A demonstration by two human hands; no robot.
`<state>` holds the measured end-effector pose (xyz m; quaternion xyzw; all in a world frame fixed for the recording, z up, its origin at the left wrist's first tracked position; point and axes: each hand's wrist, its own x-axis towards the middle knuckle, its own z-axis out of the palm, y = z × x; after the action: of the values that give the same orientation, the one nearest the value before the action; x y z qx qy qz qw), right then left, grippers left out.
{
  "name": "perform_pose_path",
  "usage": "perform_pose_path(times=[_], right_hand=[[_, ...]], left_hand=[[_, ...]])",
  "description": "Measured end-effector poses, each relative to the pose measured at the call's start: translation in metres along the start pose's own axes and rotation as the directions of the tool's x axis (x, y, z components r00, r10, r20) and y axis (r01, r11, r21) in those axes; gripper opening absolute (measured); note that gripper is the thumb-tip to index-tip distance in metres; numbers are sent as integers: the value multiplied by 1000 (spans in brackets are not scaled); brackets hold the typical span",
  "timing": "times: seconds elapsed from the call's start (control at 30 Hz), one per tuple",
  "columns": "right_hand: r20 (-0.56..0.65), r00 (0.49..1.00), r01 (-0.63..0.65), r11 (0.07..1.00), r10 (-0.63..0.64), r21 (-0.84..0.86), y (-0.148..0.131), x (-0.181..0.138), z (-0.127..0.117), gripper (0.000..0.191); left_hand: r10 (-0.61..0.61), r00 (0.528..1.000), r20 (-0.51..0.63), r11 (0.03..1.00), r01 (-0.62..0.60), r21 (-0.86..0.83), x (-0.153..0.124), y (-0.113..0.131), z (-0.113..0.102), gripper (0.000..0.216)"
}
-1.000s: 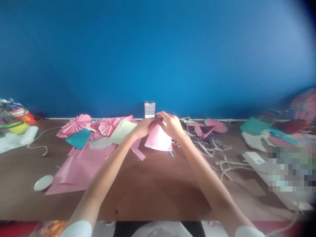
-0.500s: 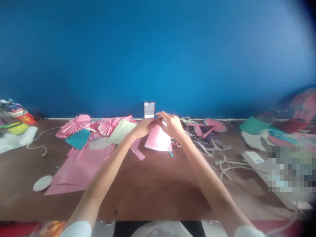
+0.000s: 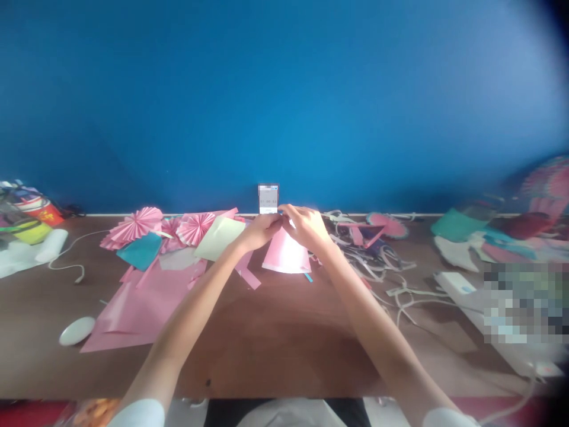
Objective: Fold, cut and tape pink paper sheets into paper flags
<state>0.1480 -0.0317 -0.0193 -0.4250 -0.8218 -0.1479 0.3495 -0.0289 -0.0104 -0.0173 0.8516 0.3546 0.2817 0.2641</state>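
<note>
A pink paper cone [image 3: 284, 254] with a pale lower rim stands on the brown table, its top hidden by my fingers. My left hand [image 3: 261, 230] is closed at the cone's upper left, thumb and fingers pinched together. From the right, my right hand [image 3: 309, 227] curls its fingers over the top, and the fingertips of both hands meet there. Whether anything small is between them cannot be made out. Just behind the hands a phone [image 3: 268, 199] with a lit screen leans upright against the blue wall.
Pink paper fans [image 3: 195, 228], a teal sheet [image 3: 141, 250], a pale green sheet [image 3: 220, 237] and a large pink sheet [image 3: 142, 308] lie left. A white mouse [image 3: 77, 331] sits near them. Tangled paper strips and cables [image 3: 377, 261] and a laptop [image 3: 471, 314] are on the right.
The cone's lower edge has shifted very slightly to the right. Both hands stay at its top, with the right fingers a touch lower.
</note>
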Motion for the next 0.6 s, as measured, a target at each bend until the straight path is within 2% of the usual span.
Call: perform_pose_path(times=[0.13, 0.33, 0.6], right_hand=[[-7, 999, -51, 987, 52, 154, 4, -1, -3, 27], [-1, 995, -89, 880, 102, 467, 12, 1, -3, 34], [-14, 990, -116, 867, 140, 486, 8, 4, 4, 30]], left_hand=[[-14, 1000, -6, 999, 13, -45, -1, 1, -1, 26], [3, 999, -38, 988, -9, -155, -1, -2, -4, 28], [-59, 998, 0, 968, 58, -246, -2, -2, -3, 21]])
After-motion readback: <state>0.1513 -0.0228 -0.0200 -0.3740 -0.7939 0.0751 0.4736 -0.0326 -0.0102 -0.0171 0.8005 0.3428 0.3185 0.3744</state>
